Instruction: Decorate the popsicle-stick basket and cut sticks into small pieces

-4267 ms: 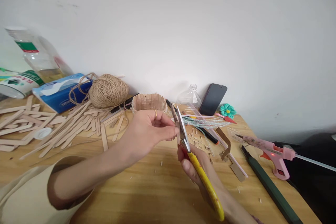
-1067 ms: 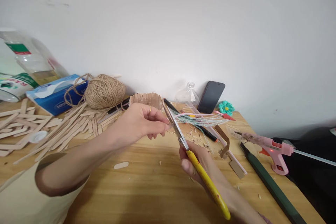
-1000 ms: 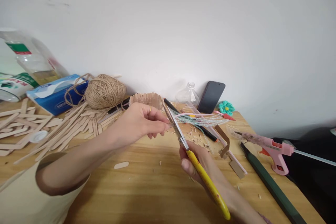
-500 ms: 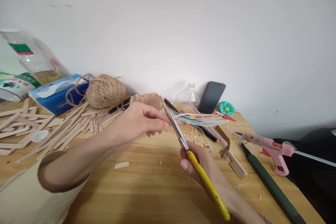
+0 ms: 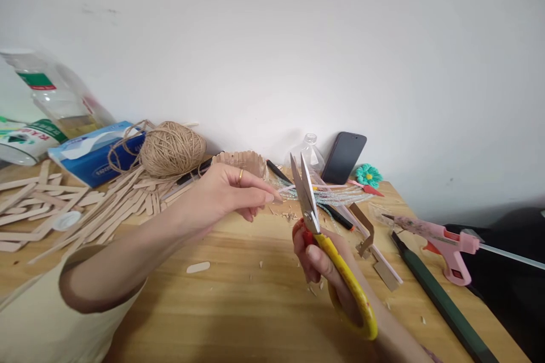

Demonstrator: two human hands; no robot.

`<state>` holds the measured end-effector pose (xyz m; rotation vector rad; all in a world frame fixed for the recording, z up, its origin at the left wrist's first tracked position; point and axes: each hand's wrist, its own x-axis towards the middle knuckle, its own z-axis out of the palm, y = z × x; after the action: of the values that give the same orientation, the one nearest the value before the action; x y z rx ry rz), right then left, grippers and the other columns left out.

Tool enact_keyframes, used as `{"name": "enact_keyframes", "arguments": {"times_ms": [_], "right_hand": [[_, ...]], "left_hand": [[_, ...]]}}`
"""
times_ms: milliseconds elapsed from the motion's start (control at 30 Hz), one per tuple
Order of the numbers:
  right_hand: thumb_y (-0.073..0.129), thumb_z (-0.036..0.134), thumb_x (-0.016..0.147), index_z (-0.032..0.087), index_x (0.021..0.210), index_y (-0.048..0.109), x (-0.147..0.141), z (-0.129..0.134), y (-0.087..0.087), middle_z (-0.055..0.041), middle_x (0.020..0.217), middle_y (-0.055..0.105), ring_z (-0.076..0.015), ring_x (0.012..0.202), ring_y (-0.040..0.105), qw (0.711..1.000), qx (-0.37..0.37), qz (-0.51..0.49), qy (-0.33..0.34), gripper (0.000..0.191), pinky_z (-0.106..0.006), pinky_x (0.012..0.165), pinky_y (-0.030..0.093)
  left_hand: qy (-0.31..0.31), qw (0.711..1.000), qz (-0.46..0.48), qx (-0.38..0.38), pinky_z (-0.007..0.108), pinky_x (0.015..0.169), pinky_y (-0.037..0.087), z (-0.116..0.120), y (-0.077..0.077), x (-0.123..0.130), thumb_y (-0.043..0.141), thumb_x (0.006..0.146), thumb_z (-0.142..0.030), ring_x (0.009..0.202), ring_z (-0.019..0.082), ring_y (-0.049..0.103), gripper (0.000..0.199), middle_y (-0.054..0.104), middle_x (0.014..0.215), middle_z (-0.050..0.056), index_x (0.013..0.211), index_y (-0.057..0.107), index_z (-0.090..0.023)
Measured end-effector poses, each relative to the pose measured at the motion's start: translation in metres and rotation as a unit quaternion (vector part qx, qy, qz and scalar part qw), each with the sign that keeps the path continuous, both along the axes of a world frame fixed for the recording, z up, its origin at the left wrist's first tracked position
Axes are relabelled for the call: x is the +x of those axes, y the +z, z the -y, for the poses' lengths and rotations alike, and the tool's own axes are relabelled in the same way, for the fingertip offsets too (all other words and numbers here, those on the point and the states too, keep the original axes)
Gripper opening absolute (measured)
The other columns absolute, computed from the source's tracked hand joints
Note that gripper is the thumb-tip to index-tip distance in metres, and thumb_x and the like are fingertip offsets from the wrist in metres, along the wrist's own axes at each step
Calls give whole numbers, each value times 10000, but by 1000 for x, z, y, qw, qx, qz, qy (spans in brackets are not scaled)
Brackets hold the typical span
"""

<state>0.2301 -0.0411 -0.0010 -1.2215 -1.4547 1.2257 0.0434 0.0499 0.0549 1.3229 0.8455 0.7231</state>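
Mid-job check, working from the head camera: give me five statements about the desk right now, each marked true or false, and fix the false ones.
1. The right hand holds the yellow-handled scissors. True.
2. The scissor blades are closed. False: the blades are spread apart.
3. The left hand wears a ring. True.
4. The glue gun is at the far left. False: the pink glue gun is on the right.
5. The twine ball is green. False: the twine ball is brown.

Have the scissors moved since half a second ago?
Yes. Judged against the phone, the tips of the scissors have swung right, away from the left hand.
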Motion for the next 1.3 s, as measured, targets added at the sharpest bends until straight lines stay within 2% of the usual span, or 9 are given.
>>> {"name": "enact_keyframes", "arguments": {"times_ms": [200, 400, 533, 633, 733, 967, 1100, 1300], "right_hand": [[492, 700, 750, 200, 680, 443, 0, 2, 2, 47, 605, 351, -113, 537, 309, 1000, -1, 4, 30, 507, -265, 495, 238], [460, 644, 813, 210, 759, 449, 0, 5, 14, 16, 699, 401, -147, 646, 362, 996, -36, 46, 74, 437, -278, 572, 290], [446, 650, 812, 213, 767, 449, 0, 5, 19, -1, 726, 420, -165, 684, 387, 994, -46, 68, 75, 439, -290, 594, 309], [440, 683, 794, 211, 754, 442, -1, 5, 17, 9, 704, 410, -152, 648, 371, 992, -55, 74, 81, 474, -279, 567, 299], [420, 695, 796, 205, 733, 444, 0, 4, 12, 24, 670, 395, -138, 615, 353, 994, -33, 63, 81, 495, -275, 564, 291], [429, 680, 803, 204, 692, 438, 1, 2, 7, 32, 629, 395, -138, 598, 359, 996, -10, 47, 69, 489, -285, 571, 279], [419, 658, 819, 201, 731, 469, -1, 3, 10, 32, 607, 407, -135, 572, 365, 998, -11, 34, 46, 469, -288, 574, 303], [440, 672, 802, 195, 766, 490, -2, 4, 4, 35, 622, 402, -125, 561, 357, 999, -13, 22, 45, 481, -271, 547, 294]], "left_hand": [[-14, 1000, -4, -7, 150, 497, 460, 5, -2, 1, 677, 687, -165, 527, 61, 551, 100, 695, 638, -13, 730, 756, -209], [7, 1000, 7, -12, 172, 514, 478, 10, 1, 4, 695, 686, -176, 533, 74, 564, 26, 692, 615, -4, 706, 703, -162], [27, 999, 1, 20, 171, 526, 482, 8, 2, 5, 729, 651, -183, 540, 73, 568, 76, 670, 598, -25, 664, 658, -160], [39, 998, -15, 42, 177, 540, 489, 7, 0, 4, 723, 655, -206, 604, 92, 592, 69, 672, 640, -19, 682, 675, -163], [45, 998, -18, 36, 193, 570, 502, 6, -1, 4, 706, 678, -232, 677, 117, 626, 81, 694, 701, -1, 717, 684, -165], [54, 998, -10, 12, 230, 607, 506, 7, -3, 6, 731, 646, -246, 657, 129, 635, 136, 694, 676, 8, 703, 655, -149], [83, 996, -14, 43, 248, 641, 488, 9, -7, 7, 754, 618, -252, 650, 123, 612, 147, 693, 696, 4, 672, 662, -152], [131, 990, 45, 24, 271, 743, 502, 12, -12, 14, 777, 595, -227, 728, 138, 644, 191, 710, 744, -3, 745, 676, -164]]}}
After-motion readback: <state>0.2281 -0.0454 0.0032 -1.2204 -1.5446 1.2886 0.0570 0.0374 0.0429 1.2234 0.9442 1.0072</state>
